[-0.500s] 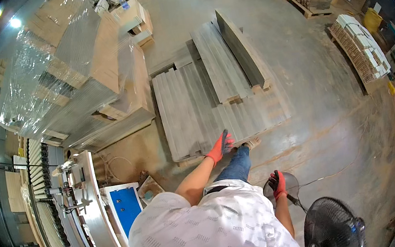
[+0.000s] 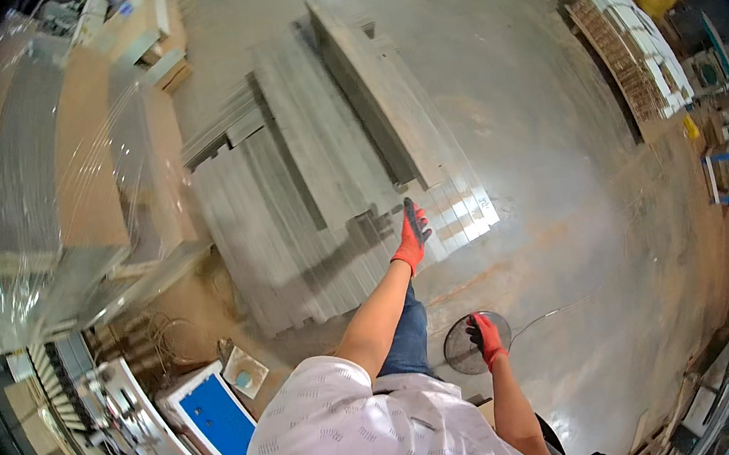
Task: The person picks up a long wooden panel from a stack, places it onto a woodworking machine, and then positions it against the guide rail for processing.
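My left hand [image 2: 411, 236], in a red work glove with dark fingers, reaches out over the near end of a low stack of long grey boards [image 2: 256, 232]. Its fingers are extended and nothing shows in them. Just beyond the fingertips are the ends of a raised pile of boards [image 2: 302, 126] and a deeper, long grey piece [image 2: 361, 91] lying along its right side. My right hand [image 2: 486, 338], gloved alike, hangs lower right above the round dark base [image 2: 457, 350] of a fan. Its fingers are loosely bent and apart, with no object visible in them.
Film-wrapped cartons [image 2: 82, 153] stand at the left. A blue-fronted white cabinet [image 2: 216, 423] and a machine [image 2: 128, 411] are at the lower left. A pallet of white-topped pieces [image 2: 635, 58] stands at the right. A cable [image 2: 556, 308] crosses the concrete floor.
My view has turned and moved forward, toward the boards. My left hand has come farther over them, close to the raised pile. The fan head has mostly left the view.
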The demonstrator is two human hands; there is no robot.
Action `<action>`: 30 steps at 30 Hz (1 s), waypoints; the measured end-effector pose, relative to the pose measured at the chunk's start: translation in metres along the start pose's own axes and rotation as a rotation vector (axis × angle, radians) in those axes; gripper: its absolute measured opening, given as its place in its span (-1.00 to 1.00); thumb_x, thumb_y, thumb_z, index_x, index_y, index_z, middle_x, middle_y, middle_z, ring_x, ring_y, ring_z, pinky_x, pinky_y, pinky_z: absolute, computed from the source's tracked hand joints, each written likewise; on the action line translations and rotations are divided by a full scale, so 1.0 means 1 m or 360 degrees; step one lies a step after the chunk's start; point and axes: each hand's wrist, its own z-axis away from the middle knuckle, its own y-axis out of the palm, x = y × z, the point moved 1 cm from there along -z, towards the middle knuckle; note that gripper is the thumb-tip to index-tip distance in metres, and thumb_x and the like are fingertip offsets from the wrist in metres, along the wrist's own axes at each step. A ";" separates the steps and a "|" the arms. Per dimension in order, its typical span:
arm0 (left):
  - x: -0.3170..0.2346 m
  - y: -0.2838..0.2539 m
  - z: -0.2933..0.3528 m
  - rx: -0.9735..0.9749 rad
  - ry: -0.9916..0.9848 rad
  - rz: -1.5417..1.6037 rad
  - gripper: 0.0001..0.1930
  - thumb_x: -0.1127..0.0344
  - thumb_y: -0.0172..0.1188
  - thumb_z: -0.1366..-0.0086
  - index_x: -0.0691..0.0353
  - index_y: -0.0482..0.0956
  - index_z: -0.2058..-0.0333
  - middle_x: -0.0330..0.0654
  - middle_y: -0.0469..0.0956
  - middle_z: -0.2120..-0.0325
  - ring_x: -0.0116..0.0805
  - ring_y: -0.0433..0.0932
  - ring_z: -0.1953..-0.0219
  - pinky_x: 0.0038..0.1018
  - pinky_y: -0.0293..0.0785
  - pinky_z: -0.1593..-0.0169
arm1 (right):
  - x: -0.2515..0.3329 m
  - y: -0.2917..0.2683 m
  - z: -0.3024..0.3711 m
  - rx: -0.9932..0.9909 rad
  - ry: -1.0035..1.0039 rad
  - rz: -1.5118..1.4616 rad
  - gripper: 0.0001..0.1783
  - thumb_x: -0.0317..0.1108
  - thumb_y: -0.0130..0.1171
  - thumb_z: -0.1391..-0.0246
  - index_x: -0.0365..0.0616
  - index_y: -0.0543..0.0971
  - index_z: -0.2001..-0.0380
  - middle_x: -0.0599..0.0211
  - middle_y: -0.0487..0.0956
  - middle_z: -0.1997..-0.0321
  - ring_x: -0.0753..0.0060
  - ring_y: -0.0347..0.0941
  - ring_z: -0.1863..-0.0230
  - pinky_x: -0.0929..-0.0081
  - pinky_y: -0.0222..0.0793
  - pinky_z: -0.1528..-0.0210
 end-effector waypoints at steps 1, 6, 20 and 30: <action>-0.004 0.008 -0.013 -0.0052 0.0077 0.0035 -0.32 -0.57 0.07 -0.40 -0.24 0.50 -0.23 -0.50 0.56 0.00 -0.38 0.46 -0.05 -0.11 0.27 -0.28 | 0.019 0.006 -0.012 0.0004 -0.0030 0.0032 -0.48 0.13 0.23 -0.42 0.09 0.62 -0.25 0.42 0.70 -0.17 0.35 0.63 -0.07 0.33 0.46 -0.07; -0.020 0.005 -0.092 -0.0046 0.0244 0.0033 -0.20 -0.56 0.00 -0.45 -0.20 0.38 -0.45 -0.45 0.42 -0.33 -0.33 0.36 -0.27 -0.01 -0.06 -0.54 | 0.135 0.046 -0.063 0.0171 -0.0283 -0.0175 -0.44 -0.08 0.21 -0.47 -0.07 0.50 -0.41 0.39 0.59 -0.32 0.38 0.51 -0.28 0.36 0.39 -0.31; -0.044 0.026 -0.086 0.0169 0.0175 -0.0131 -0.18 -0.48 0.01 -0.51 -0.11 0.31 -0.52 -0.30 0.39 -0.45 -0.28 0.30 -0.48 -0.14 0.32 -0.43 | 0.297 0.169 -0.241 0.0585 -0.0811 -0.0323 0.03 -0.09 0.42 -0.27 -0.06 0.11 -0.64 0.22 0.13 -0.69 0.18 -0.08 -0.73 0.17 -0.17 -0.70; -0.032 -0.021 -0.085 0.0289 0.0994 -0.1760 -0.32 0.54 0.34 -0.36 0.28 0.35 -0.42 0.06 0.45 -0.38 -0.09 0.48 -0.39 -0.29 0.40 -0.42 | 0.289 0.178 -0.263 0.0697 -0.1015 -0.0424 0.06 -0.14 0.47 -0.10 -0.13 0.21 -0.59 0.18 0.20 -0.66 0.19 -0.01 -0.70 0.18 -0.13 -0.69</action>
